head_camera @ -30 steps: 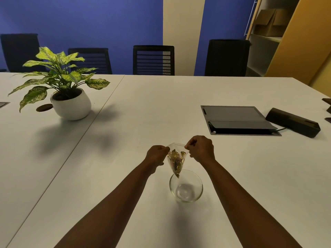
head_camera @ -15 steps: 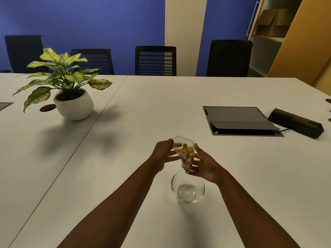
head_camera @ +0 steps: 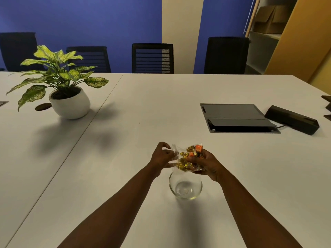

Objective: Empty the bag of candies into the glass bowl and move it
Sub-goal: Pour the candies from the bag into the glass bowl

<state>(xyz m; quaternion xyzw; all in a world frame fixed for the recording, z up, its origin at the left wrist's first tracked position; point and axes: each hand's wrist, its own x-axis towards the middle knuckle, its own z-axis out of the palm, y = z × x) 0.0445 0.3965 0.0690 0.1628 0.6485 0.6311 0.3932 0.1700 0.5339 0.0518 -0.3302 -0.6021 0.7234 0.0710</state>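
Observation:
A clear plastic bag of candies [head_camera: 187,159], gold and orange wrappers showing, is held on its side just above and behind the glass bowl [head_camera: 185,187]. My left hand [head_camera: 162,155] pinches the bag's open left end. My right hand [head_camera: 206,162] cups the bag's bulging bottom from the right and below. The bowl stands on the white table with nothing visible inside it.
A potted plant [head_camera: 68,97] in a white pot stands at the far left. A grey cable hatch [head_camera: 236,118] is set into the table at right, with a black box [head_camera: 292,119] beside it. Dark chairs [head_camera: 152,58] line the far edge.
The bag hung point-down from both hands above the bowl. It has been tipped sideways, my right hand moving under its bottom and my left hand keeping the open end.

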